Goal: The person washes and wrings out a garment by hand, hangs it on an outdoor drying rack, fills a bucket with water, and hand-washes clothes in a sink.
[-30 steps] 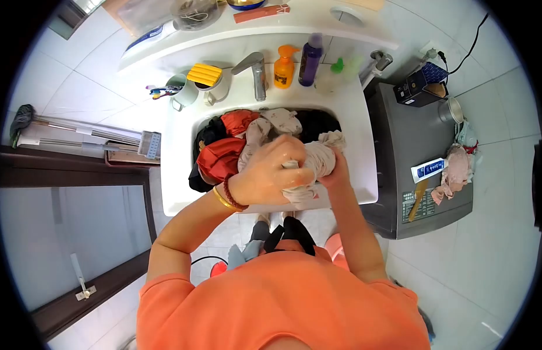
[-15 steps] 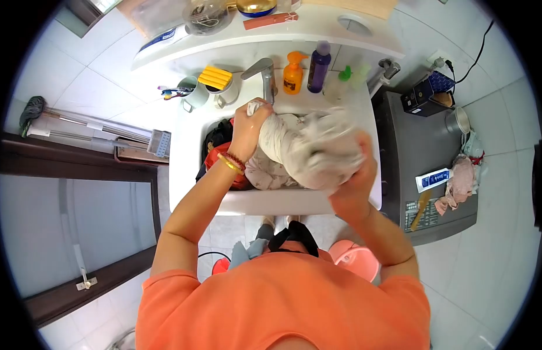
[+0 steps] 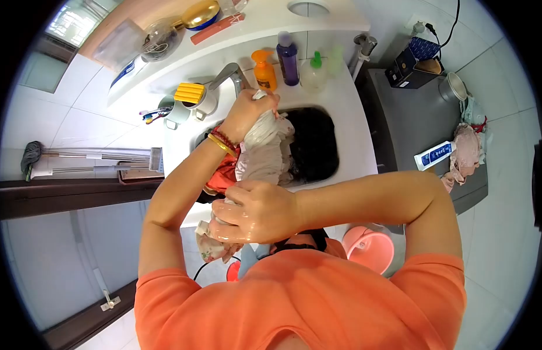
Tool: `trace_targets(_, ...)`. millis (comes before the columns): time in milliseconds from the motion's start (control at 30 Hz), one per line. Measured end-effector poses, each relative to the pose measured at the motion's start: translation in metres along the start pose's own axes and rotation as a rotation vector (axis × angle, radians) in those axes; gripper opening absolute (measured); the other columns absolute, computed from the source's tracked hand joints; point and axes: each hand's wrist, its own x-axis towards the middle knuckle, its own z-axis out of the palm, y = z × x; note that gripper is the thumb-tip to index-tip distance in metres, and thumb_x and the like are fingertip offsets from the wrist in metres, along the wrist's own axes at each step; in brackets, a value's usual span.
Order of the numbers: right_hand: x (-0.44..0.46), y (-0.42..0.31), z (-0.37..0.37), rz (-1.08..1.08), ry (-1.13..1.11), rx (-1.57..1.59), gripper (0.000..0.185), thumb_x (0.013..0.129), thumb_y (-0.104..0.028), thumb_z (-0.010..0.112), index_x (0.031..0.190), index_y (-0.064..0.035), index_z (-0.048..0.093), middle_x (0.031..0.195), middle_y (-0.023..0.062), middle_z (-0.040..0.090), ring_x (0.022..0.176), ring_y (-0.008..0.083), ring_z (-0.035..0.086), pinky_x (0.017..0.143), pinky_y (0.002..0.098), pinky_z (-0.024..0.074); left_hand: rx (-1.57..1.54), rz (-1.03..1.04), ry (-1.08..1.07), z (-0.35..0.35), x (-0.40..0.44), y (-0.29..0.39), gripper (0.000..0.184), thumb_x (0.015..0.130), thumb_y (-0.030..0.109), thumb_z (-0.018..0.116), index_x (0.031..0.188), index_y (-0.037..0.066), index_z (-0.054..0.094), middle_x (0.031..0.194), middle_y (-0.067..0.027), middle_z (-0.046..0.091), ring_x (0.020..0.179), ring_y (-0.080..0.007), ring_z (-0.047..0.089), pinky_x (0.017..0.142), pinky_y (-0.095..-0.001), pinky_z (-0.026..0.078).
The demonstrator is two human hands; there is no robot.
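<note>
My left hand [image 3: 247, 115] is closed round one end of a wet, pale garment [image 3: 265, 153] near the faucet [image 3: 231, 76]. Closer to my chest, my wet right hand [image 3: 256, 213] grips another part of it, and a flower-printed end [image 3: 211, 248] hangs below that fist, past the sink's front edge. Between the two fists the pale cloth is bunched over the left half of the sink [image 3: 355, 140]. Red cloth [image 3: 224, 175] and some dark cloth lie beneath it at the left. Dark contents, their kind unclear, fill the basin's right side.
Behind the basin stand an orange pump bottle [image 3: 264, 71], a purple bottle [image 3: 288, 61], a clear green-topped bottle [image 3: 313, 76] and cups. A shelf [image 3: 271, 32] juts out above. To the right is a grey appliance top [image 3: 405, 116]; a pink bucket [image 3: 370, 248] sits on the floor.
My right hand has swung from the sink's right side toward my chest, drawing the garment with it. The basin's dark right side is now uncovered. My left hand keeps its hold; the view has shifted.
</note>
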Motion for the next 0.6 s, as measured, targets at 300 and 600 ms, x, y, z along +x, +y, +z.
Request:
trace_targets(300,-0.016,0.013,0.033,-0.083,-0.265,0.126,0.024,0.064,-0.021,0.06,0.082,-0.0054,0.053,0.07,0.0052,0.053,0.067,0.0209,0.057,0.053,0.0304,0.0458,0.357,0.064,0.055,0.017,0.017,-0.017,0.025,0.077,0.02,0.053,0.068,-0.003,0.058,0.057,-0.0055,0.056,0.054,-0.0124,0.054,0.056,-0.0267,0.042)
trace_targets(600,-0.047,0.024,0.091,-0.133,-0.495,0.157,0.018,0.071,-0.026,0.055,0.076,-0.0088,0.052,0.073,0.0041,0.052,0.067,0.0201,0.056,0.061,0.0345,0.0438,0.766,0.133,0.173,0.034,0.034,-0.038,0.026,0.075,0.023,0.053,0.076,-0.002,0.06,0.065,-0.0222,0.056,0.066,-0.0355,0.056,0.063,-0.0361,0.045)
